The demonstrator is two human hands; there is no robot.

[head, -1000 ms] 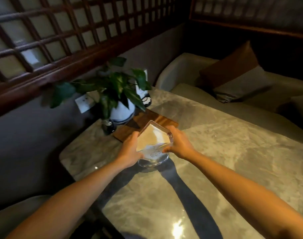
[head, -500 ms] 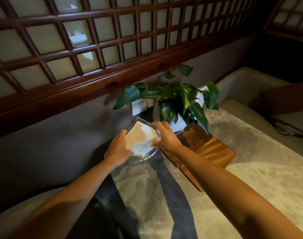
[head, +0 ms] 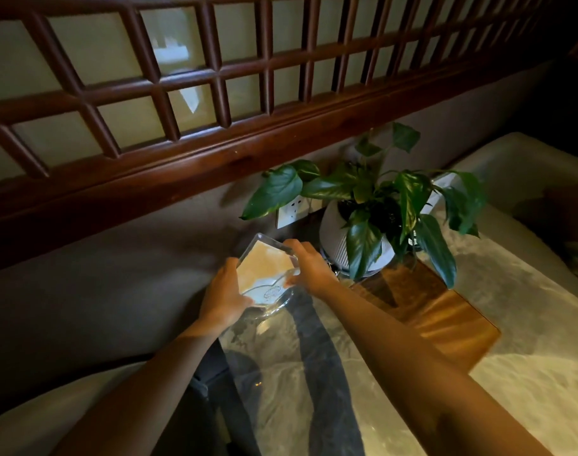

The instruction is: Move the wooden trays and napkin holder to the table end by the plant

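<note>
A clear napkin holder (head: 264,274) with tan napkins in it sits at the far left corner of the marble table (head: 527,373), by the wall. My left hand (head: 223,296) grips its left side and my right hand (head: 309,266) grips its right side. Its round glass base touches or nearly touches the tabletop. Just to the right, the wooden trays (head: 435,311) lie flat beside the plant (head: 379,205) in its white pot (head: 337,245). The pot and leaves cover the trays' far end.
A wall socket (head: 290,209) sits behind the holder. Dark wooden lattice (head: 215,93) runs above the wall. A pale cushioned bench (head: 518,159) lies beyond the table at the right, and a pale seat (head: 50,416) at the near left.
Both hands carried the napkin holder from in front of the trays to the table's far left corner beside the plant pot. The view turned left with them.
</note>
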